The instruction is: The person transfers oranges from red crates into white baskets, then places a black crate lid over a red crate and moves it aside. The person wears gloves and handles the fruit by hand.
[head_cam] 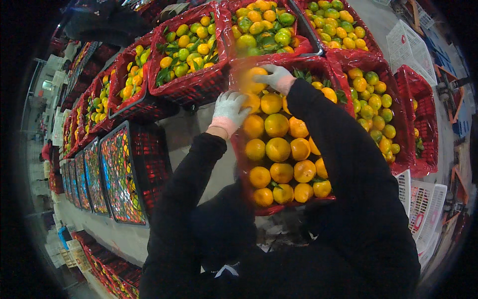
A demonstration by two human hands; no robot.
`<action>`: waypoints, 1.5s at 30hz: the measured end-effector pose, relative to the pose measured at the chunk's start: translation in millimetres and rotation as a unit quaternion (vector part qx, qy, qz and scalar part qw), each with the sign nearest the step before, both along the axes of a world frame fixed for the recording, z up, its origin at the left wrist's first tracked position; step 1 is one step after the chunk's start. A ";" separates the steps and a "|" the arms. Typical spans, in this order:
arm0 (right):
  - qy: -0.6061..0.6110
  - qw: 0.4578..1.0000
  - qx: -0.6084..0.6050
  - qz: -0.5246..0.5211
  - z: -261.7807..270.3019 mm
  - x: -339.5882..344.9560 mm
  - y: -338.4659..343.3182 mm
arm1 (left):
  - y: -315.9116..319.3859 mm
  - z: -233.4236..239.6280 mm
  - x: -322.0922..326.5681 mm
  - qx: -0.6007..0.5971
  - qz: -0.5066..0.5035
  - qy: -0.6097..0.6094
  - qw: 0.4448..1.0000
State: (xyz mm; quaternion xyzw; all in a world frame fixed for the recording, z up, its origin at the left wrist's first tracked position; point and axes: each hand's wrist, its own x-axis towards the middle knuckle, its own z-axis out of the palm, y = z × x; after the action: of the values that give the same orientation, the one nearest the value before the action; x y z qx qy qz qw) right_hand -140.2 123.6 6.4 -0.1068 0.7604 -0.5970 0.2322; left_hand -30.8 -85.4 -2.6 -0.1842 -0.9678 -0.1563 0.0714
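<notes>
My left hand (230,111), in a pale knitted glove with a pink cuff, rests at the left edge of a crate lined with red plastic film (239,157). Its fingers touch an orange citrus fruit (252,103); whether they grip it, I cannot tell. Gloved the same way, my right hand (276,77) has its fingers on another orange citrus fruit (255,77) near the crate's far left corner, where the view is blurred. Rows of orange citrus fruits (277,149) fill the near part of this crate. Fruits with green leaves (330,94) lie beyond my right forearm.
Red-lined crates of green and yellow citrus stand ahead (188,48), at the far side (261,30) and at right (373,104). Black crates with netted fronts (123,172) line the left. White plastic baskets (425,213) stand at right. Grey floor (186,134) shows between crates.
</notes>
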 end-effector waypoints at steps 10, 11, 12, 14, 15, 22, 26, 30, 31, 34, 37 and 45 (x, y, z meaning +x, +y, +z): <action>0.046 0.987 0.151 0.007 -46.9 -36.0 -32.7 | -3.6 -3.7 -45.2 0.073 0.068 0.053 0.994; 0.067 0.986 0.152 -0.011 -47.3 -36.5 -33.0 | -1.3 -3.3 -50.6 0.066 0.062 0.054 0.994; 0.070 0.985 0.158 -0.010 -48.2 -35.3 -33.8 | 0.9 -3.0 -54.8 0.055 0.060 0.045 0.996; 0.049 0.991 0.120 -0.022 -49.2 -33.1 -32.9 | 4.2 -2.1 -62.2 0.047 0.062 0.016 0.997; 0.054 0.993 0.100 -0.019 -49.3 -31.9 -32.6 | 5.3 -2.0 -63.4 0.055 0.059 0.020 0.997; 0.089 0.988 0.109 -0.057 -39.2 -18.7 -35.1 | 5.2 -0.4 -61.9 0.075 0.083 -0.019 0.994; 0.100 0.985 0.142 -0.023 -37.5 -26.6 -41.4 | 7.2 -1.7 -68.7 0.046 0.115 -0.042 0.991; 0.059 0.994 0.087 -0.005 -50.6 -33.8 -43.5 | 11.4 -6.8 -77.2 0.007 0.117 -0.064 0.991; 0.017 0.996 0.088 -0.016 -52.5 -32.9 -41.7 | 11.6 -8.2 -77.4 -0.009 0.115 -0.076 0.990; 0.111 0.991 0.067 0.019 -38.5 -27.6 -30.7 | 5.9 -8.0 -81.4 -0.013 0.117 -0.069 0.991; 0.122 0.987 0.096 -0.043 3.6 -0.8 24.6 | 2.3 -13.1 -83.1 -0.015 0.103 -0.058 0.993; 0.219 0.906 0.196 -0.304 60.2 248.8 337.3 | -20.5 -57.1 -106.8 0.267 0.060 -0.209 0.939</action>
State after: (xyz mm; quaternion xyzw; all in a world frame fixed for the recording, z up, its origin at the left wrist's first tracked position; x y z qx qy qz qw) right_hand 108.6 460.9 66.7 0.0493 0.8893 -0.4394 -0.1168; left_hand -137.6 -106.0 -59.7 -0.0629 -0.8926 -0.4398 -0.0769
